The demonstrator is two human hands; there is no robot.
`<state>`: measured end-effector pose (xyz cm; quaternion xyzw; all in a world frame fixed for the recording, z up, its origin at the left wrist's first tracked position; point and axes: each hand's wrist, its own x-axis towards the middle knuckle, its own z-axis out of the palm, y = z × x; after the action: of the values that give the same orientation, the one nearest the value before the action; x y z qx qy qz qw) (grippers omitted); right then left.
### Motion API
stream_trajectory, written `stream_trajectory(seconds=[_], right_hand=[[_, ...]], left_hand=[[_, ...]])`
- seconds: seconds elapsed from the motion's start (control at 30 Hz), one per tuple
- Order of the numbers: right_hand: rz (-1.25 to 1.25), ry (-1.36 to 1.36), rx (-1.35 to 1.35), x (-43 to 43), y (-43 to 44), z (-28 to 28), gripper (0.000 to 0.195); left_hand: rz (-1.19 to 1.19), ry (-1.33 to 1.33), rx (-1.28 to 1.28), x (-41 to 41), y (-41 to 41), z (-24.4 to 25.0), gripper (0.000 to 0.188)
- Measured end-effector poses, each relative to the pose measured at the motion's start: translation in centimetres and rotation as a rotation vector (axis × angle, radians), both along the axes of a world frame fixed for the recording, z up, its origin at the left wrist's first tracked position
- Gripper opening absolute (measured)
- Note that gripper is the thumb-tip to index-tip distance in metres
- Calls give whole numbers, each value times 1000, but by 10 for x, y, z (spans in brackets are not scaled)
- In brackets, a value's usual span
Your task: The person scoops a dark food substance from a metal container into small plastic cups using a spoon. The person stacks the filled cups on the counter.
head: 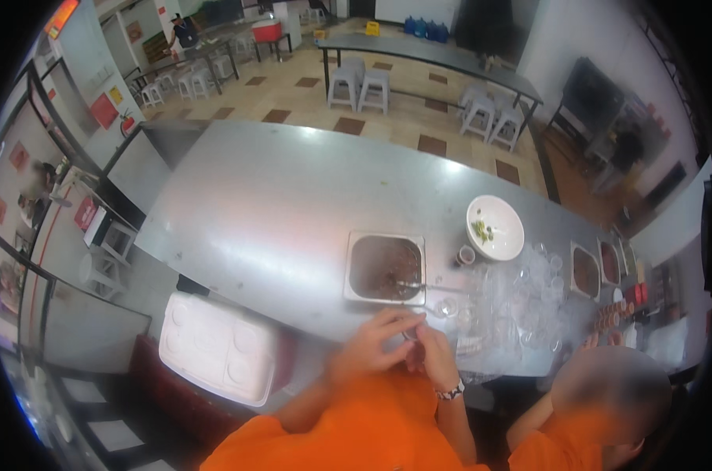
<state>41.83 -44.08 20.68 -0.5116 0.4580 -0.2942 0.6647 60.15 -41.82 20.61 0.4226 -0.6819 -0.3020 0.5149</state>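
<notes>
Close to my body, at the near edge of the steel table (261, 194), my left hand (382, 338) and my right hand (437, 356) meet around a small plastic cup (410, 334). My fingers hide most of it, including its contents. Just beyond them sits a steel food pan (385, 235) with brown sauce inside. A metal utensil handle (444, 288) sticks out of the pan to the right. Loose clear plastic cups (538, 288) are heaped right of my hands. A small cup of dark sauce (465, 255) stands beside a white bowl (512, 232) holding green pieces.
A co-worker in orange (603, 406) is close on my right, hands near stacked filled cups (614, 316). Further steel pans (585, 271) stand at the table's right end. A white-lidded cooler (214, 347) is at lower left. Stools (373, 88) stand by a far table (426, 56).
</notes>
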Motion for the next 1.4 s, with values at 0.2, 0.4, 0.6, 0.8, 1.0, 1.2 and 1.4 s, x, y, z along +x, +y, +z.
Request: stream_trajectory(seconds=[0.2,0.4,0.6,0.8,1.0,1.2,1.4], right_hand=[[170,159,-51,-9,8,-10,44],[224,127,42,-2,17,-15,41],[130,19,62,-2,32,-30,38],[78,50,80,-3,40,-51,39],[101,-69,94,3,26,-22,40],[123,60,18,-10,20,-40,30],[58,-5,32,-14,25,-28,28]], left_hand=[[-63,249,726,8,7,-5,28],[-106,195,601,9,15,-38,31],[-91,216,685,2,22,-58,35],[-64,223,742,0,29,-51,41],[164,195,512,-6,17,-54,46],[26,63,703,5,12,-55,34],[-61,216,667,-3,11,-41,38]])
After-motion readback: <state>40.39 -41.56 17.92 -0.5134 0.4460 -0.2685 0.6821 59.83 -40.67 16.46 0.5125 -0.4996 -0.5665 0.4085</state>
